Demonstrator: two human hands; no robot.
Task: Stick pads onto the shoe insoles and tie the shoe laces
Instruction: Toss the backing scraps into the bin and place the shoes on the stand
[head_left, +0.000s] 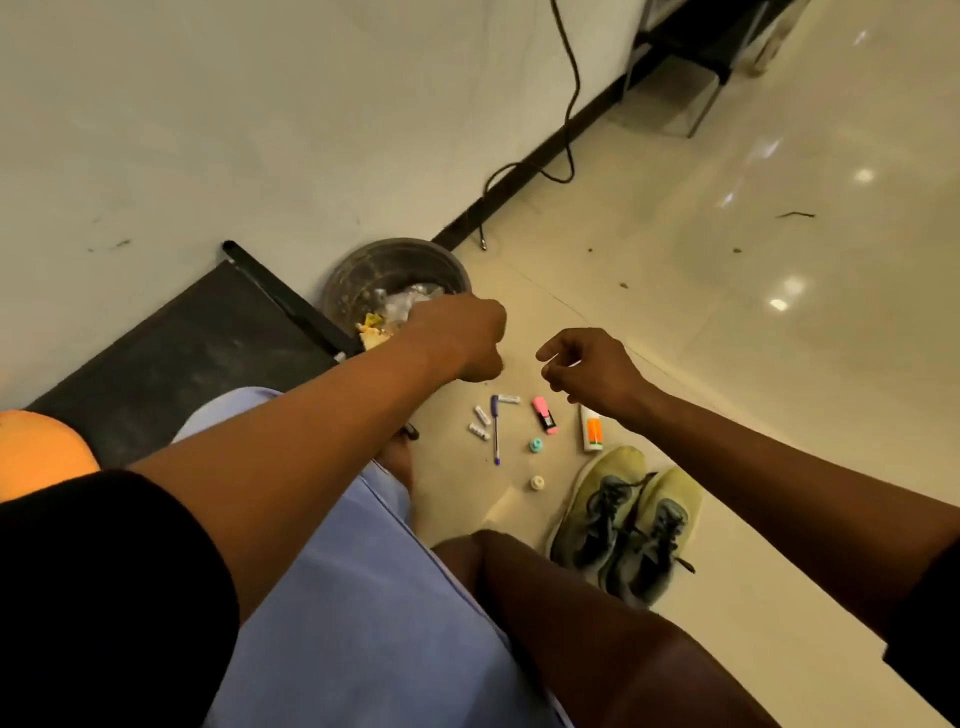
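Glossy tiled floor (779, 234), mesh shoes (623, 525)

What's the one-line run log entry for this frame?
left hand: fingers curled, over bin | right hand: curled, contents unclear | shoes: on floor, untouched | glue tube: beside shoes

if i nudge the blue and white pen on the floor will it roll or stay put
The slim blue and white pen looks round-barrelled and lies flat on the glossy cream tiled floor, so it would probably roll sideways. It likely feels light and stiff. The small white tubes beside it might stop it.

Dim warm light, glare spots on glossy floor (779, 218), wide-angle bending.
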